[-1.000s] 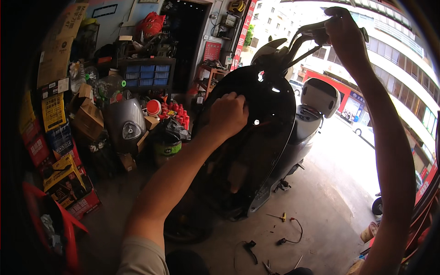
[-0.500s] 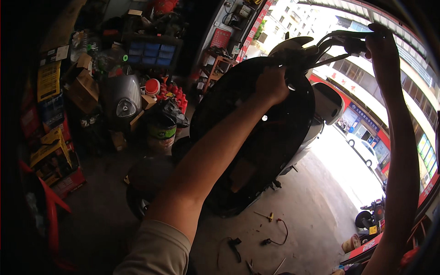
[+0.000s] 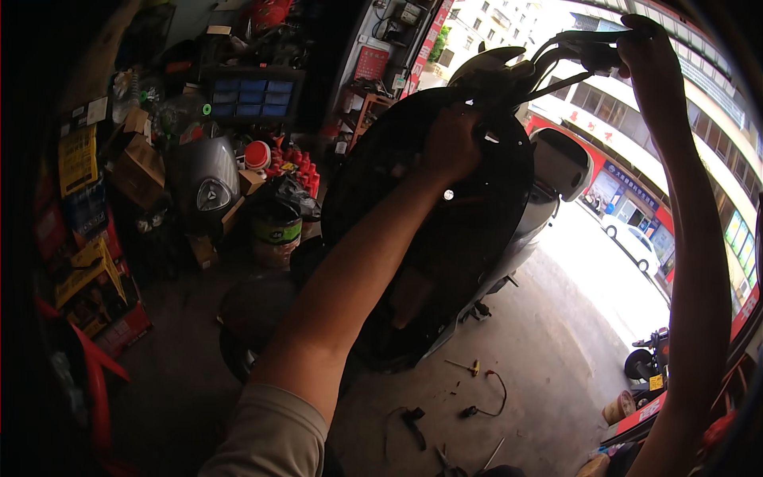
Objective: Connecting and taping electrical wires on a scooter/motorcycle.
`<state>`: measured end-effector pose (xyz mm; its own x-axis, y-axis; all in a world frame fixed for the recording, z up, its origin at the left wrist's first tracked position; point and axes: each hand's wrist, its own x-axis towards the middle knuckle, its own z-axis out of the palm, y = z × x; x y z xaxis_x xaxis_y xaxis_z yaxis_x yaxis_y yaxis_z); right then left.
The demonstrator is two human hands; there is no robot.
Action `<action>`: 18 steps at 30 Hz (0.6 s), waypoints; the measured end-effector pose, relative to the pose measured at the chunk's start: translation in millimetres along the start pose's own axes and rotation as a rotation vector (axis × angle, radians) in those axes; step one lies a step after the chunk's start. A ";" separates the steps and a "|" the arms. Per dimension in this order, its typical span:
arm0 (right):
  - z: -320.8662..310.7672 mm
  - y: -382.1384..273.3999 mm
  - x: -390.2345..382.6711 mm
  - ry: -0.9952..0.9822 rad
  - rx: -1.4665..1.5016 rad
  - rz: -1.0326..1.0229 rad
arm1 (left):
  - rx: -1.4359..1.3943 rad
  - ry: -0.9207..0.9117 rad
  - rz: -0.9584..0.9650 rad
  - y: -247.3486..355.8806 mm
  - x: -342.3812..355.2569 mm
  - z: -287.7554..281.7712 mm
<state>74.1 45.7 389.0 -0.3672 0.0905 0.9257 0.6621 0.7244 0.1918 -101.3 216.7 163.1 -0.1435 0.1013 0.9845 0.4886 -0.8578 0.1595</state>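
A scooter stands before me with the dark inner side of its front panel (image 3: pixel 381 262) facing me. My left hand (image 3: pixel 453 147) is closed against the upper part of this panel, just below the steering column; its fingers are in shadow, and what they hold is hidden. Up at the right, my right hand (image 3: pixel 650 56) is wrapped round the end of the handlebar (image 3: pixel 592 57). A brake lever (image 3: pixel 560 86) sticks out below the bar. On the far side of the panel shows a pale rounded body part (image 3: pixel 560 163) of the scooter.
On the floor lie a yellow-handled screwdriver (image 3: pixel 475 367), a cable with a connector (image 3: pixel 502 393) and a black part with a wire (image 3: pixel 413 425). Boxes (image 3: pixel 79 159), a grey scooter cover (image 3: pixel 203 175) and a bucket (image 3: pixel 276 238) crowd the left. A white car (image 3: pixel 632 242) is outside.
The whole view has shifted a little, so the scooter sits slightly farther left and higher. Both hands keep their places on the panel and the handlebar.
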 end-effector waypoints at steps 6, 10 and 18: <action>-0.4 -5.0 -1.7 0.007 -0.023 0.007 | 0.019 -0.062 -0.008 -12.7 6.2 -4.5; 0.1 -4.4 0.7 0.001 -0.026 -0.005 | -0.065 -0.098 -0.042 -12.4 5.5 -4.0; 13.1 -34.0 -1.9 0.095 0.029 0.071 | 0.001 -0.165 -0.019 -12.5 7.3 -13.2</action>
<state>43.8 29.9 376.4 -0.2558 0.0785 0.9635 0.6646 0.7381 0.1163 -119.8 221.5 167.4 -0.0096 0.1990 0.9799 0.4879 -0.8545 0.1783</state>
